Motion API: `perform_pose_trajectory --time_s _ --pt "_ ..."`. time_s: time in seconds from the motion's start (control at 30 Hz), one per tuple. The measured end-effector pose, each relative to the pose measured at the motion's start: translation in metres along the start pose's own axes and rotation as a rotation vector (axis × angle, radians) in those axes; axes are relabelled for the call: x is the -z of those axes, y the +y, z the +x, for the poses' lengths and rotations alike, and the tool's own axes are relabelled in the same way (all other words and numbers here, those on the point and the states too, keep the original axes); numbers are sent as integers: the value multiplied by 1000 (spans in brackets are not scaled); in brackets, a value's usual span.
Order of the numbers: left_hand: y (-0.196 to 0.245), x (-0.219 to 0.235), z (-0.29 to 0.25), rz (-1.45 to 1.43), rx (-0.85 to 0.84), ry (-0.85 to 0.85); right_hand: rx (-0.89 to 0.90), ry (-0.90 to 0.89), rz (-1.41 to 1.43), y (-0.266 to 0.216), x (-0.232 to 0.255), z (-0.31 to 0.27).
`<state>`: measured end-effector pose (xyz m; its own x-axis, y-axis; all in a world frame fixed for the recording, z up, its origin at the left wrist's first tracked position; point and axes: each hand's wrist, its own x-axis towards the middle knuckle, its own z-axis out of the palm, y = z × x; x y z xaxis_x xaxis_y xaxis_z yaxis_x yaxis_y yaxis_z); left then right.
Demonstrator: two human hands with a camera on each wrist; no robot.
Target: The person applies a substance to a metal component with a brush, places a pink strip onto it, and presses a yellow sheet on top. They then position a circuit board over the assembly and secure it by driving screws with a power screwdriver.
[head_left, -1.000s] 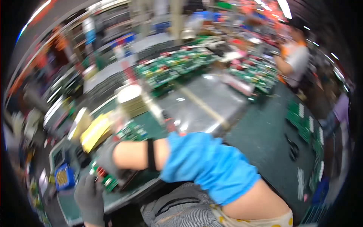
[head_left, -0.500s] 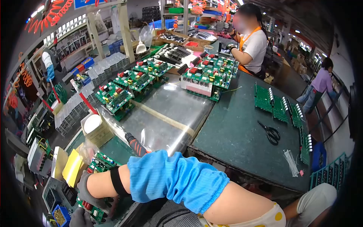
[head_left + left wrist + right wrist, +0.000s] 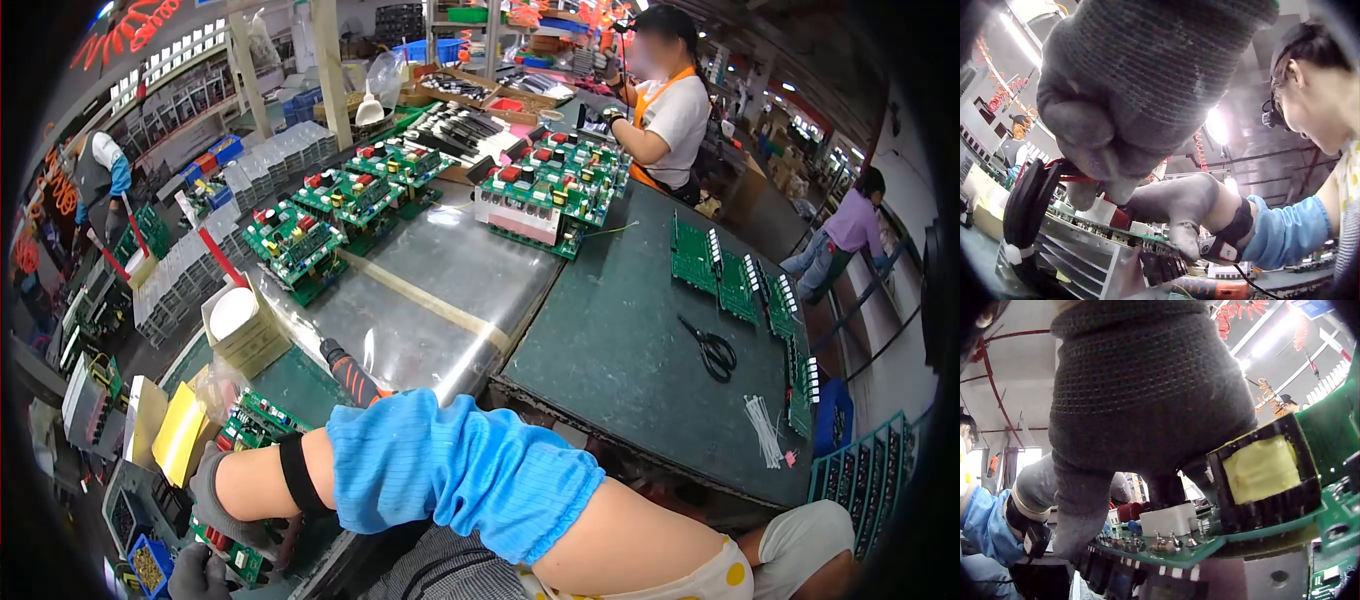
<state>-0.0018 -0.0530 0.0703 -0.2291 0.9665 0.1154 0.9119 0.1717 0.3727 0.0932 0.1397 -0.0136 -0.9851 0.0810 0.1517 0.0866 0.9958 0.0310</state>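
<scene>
Both hands wear grey gloves and are at a green circuit board (image 3: pixel 240 562) at the lower left of the head view. My right hand (image 3: pixel 228 495) grips the board from above; in the right wrist view the hand (image 3: pixel 1147 406) has its thumb at the near edge, beside a white block (image 3: pixel 1169 520) and a yellow-taped component (image 3: pixel 1263 469). My left hand (image 3: pixel 198 575) is at the board's lower end. In the left wrist view its curled fingers (image 3: pixel 1082 194) hold the board among its parts, above a metal heat sink (image 3: pixel 1079 269), beside a black cable bundle (image 3: pixel 1022 219).
An orange-and-black power tool (image 3: pixel 350 375) lies beyond my right forearm. Nearby stand a box with a white round top (image 3: pixel 235 315), yellow sheets (image 3: pixel 178 440) and a blue bin (image 3: pixel 150 565). Scissors (image 3: pixel 712 350), white ties (image 3: pixel 763 432) and boards (image 3: pixel 740 285) lie right. Another person (image 3: pixel 670 110) works across.
The head view has swung from its blurred earlier angle and steadied, now shifting slightly. Both hands stay at the board, with the left hand's fingers showing more. The person at the far left has bent forward.
</scene>
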Motion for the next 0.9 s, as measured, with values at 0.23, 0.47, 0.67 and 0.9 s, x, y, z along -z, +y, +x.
perform_pose_trajectory --time_s 0.23,0.47,0.67,0.9 --pt "1 2 0 41 -21 -7 19 -72 24 -1 9 2" --pt "-2 3 2 13 -39 -19 -19 -337 94 -7 44 0" --pt "-8 5 7 -58 -28 -59 40 -268 50 -5 31 6" --pt "-15 4 9 -102 -31 -73 16 -269 49 -6 41 -4"
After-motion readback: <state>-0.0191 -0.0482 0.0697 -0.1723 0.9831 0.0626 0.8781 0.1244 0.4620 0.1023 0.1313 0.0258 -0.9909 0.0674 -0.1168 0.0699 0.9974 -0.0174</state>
